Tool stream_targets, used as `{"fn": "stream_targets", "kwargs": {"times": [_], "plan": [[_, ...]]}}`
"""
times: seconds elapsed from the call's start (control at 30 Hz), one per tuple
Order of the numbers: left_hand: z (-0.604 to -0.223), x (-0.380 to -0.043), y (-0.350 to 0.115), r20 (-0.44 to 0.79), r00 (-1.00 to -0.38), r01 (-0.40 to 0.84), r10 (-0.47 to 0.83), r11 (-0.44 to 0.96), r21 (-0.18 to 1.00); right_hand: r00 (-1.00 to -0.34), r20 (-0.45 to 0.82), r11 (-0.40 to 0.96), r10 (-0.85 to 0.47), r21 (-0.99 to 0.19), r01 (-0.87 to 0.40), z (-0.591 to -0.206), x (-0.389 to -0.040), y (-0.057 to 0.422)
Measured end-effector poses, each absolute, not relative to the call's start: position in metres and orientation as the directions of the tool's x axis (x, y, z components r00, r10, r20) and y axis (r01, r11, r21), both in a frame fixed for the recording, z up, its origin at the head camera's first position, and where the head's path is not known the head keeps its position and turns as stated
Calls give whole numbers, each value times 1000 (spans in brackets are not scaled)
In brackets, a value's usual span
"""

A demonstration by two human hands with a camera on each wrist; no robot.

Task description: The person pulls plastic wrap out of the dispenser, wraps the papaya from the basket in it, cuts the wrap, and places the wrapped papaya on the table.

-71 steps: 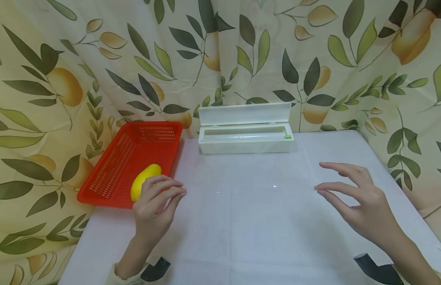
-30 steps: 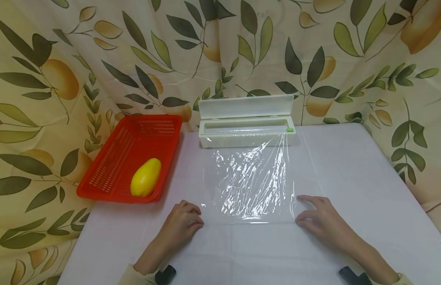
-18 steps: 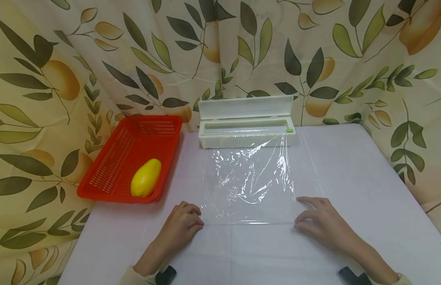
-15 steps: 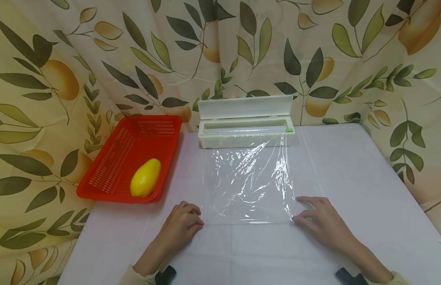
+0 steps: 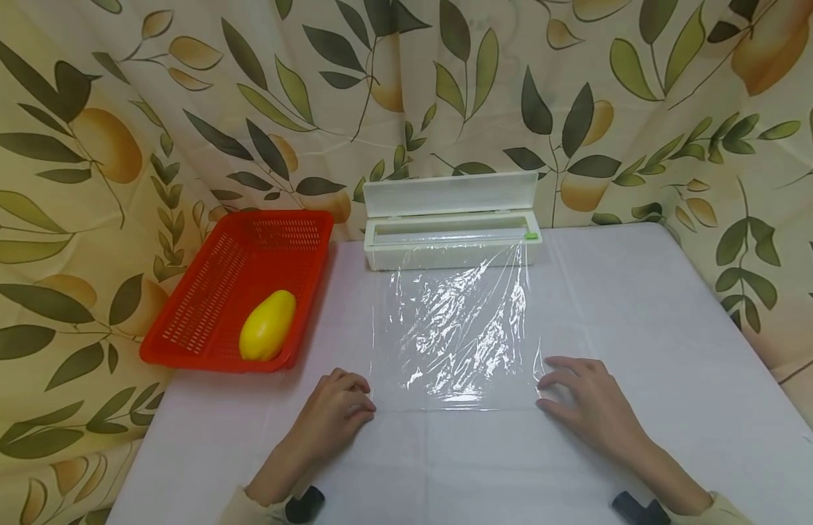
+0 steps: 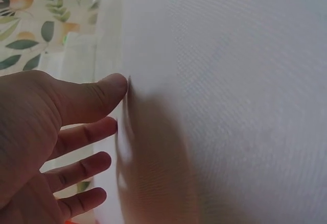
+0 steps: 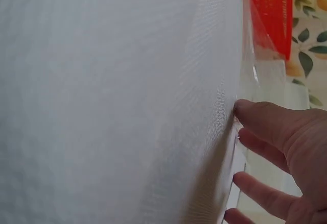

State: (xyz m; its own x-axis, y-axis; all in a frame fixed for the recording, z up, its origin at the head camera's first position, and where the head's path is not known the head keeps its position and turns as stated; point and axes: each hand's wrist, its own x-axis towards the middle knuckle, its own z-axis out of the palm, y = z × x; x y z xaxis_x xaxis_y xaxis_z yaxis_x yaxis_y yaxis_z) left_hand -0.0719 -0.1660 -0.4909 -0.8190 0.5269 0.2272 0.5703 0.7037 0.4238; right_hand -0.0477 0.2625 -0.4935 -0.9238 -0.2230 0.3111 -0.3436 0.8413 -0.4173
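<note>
A sheet of cling film (image 5: 465,343) lies drawn out over the white table, still joined to a white cling film box (image 5: 445,257) with its lid raised. My left hand (image 5: 334,408) rests at the sheet's near left corner, fingertips down by the edge; in the left wrist view its thumb (image 6: 99,96) and fingers stand apart. At the near right corner, my right hand (image 5: 593,401) touches the film's edge with spread fingers. The right wrist view shows this thumb (image 7: 271,119) apart from the fingers, tips against the film and table.
Left of the film stands a red plastic basket (image 5: 216,292) holding a yellow mango-shaped fruit (image 5: 268,326). A green slider (image 5: 531,236) sits at the box's right end. A leaf-patterned curtain (image 5: 406,87) hangs behind the white-covered table (image 5: 642,306).
Both hands have come down and nearer to me, and the film now lies spread from the box. Lately the right fingers have shifted slightly and spread; the left hand has stayed put.
</note>
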Motion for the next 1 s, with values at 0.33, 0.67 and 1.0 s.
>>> {"fn": "stream_targets", "kwargs": {"times": [0.33, 0.67, 1.0], "plan": [[-485, -68, -171, 210, -846, 529, 489, 725, 441, -942, 259, 876, -215, -375, -303, -495, -50, 266], [-460, -76, -169, 411, -734, 677, 541, 629, 382, -951, 229, 889, -206, -363, -280, -493, -51, 269], [-386, -104, -179, 432, -699, 699, 570, 674, 241, -968, 174, 880, -180, -412, -238, -491, -49, 265]]}}
